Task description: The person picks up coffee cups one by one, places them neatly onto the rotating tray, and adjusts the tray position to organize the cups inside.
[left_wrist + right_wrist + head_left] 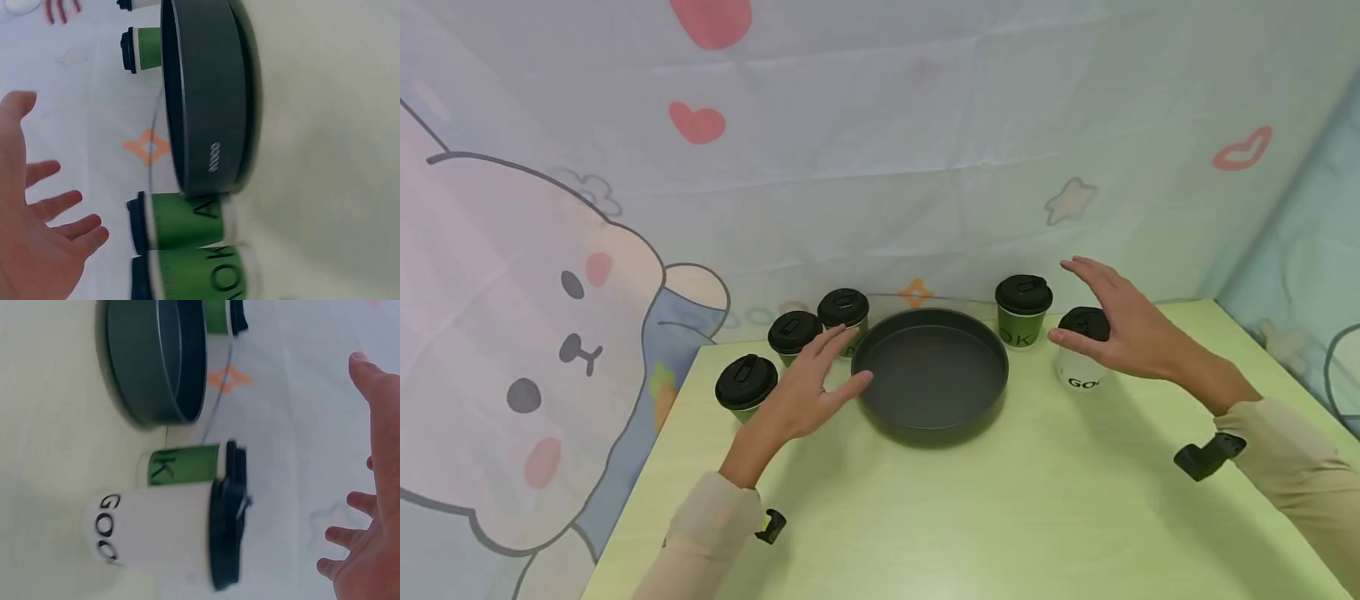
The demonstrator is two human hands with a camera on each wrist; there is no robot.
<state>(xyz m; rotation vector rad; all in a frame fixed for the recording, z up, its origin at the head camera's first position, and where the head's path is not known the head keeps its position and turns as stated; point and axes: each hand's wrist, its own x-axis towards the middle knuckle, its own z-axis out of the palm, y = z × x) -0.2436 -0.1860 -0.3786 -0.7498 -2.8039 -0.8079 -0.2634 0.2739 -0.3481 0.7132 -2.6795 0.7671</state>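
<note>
A round dark grey pan (931, 375) sits on the table between my two hands. Over the cups on the left, my left hand (808, 387) hovers with spread fingers and holds nothing. Three green paper cups with black lids stand there: a front one (747, 385), a middle one (794, 333) and a back one (844, 310). My right hand (1131, 329), fingers extended and empty, is in the air by a white lidded cup (156, 528) lettered "GOO", partly covering it in the head view. Just left of that is another green cup (1022, 310).
The pale green table (970, 517) ends at a hanging cloth (887, 167) printed with hearts, a star and a bear. A second cloth (1315, 250) hangs at the right, with a dark cable (1330, 375) near its edge.
</note>
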